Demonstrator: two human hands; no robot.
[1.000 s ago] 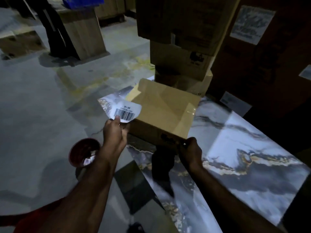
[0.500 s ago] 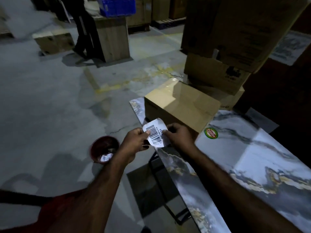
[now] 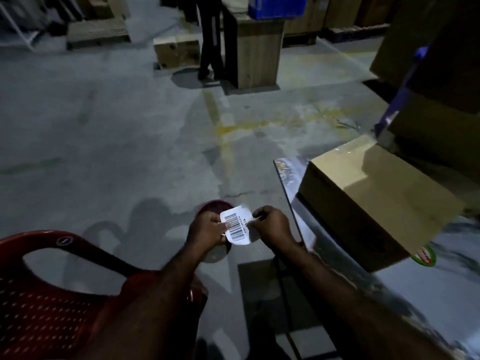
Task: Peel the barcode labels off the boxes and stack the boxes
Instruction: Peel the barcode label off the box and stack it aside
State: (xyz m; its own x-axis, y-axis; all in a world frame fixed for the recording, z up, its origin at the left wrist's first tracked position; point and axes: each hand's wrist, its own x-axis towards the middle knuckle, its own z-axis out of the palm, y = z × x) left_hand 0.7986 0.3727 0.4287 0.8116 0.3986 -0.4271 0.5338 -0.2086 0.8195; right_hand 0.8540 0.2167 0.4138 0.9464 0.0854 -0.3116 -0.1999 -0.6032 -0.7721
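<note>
— Barcode label (image 3: 237, 226): where is it?
— Off the box (image 3: 376, 203), down to its left, held in the air between both hands. The left hand (image 3: 207, 229) pinches one edge between thumb and curled fingers. The right hand (image 3: 272, 227) nips the opposite edge the same way. Neither holds anything else.
— What's below it?
— A red bowl (image 3: 214, 205) on the floor, left of the box, mostly hidden by the hands. I'd guess the peeled label goes there.
— What could go wrong?
— The glue side may cling to a finger or fold onto itself, so the drop could miss the bowl. The box sits right at the table (image 3: 415, 294) corner, and a careless elbow might shove it off. Behind the box, the stack of boxes (image 3: 436, 120) rises out of view, so adding one badly could tip it.
— Any writing?
— Black bars on the label, with print beside them too small to read. A round sticker (image 3: 424, 256) just beside the box's near corner is blurred and unreadable.
</note>
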